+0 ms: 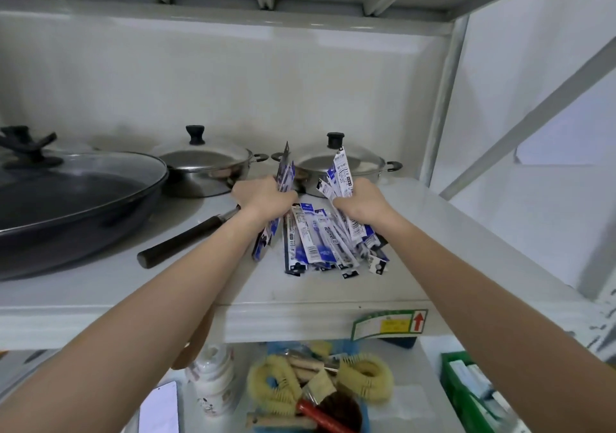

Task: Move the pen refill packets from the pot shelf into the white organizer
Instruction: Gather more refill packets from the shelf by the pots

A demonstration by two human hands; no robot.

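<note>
A heap of blue-and-white pen refill packets (313, 242) lies on the white pot shelf (200, 286), in front of the steel pots. My left hand (263, 199) is closed around a bunch of packets that stick up above and hang below the fist. My right hand (361, 204) grips a second, thicker bunch, fanned out above and below the fingers. Both hands hover just over the heap. The white organizer is not in view.
A large dark pan with a glass lid (73, 195) and long handle (186, 239) fills the shelf's left. Two lidded steel pots (206, 165) (336, 162) stand behind the packets. Below are brushes (316, 389), a white bottle (213, 379), a phone (160, 409) and a green crate (466, 396).
</note>
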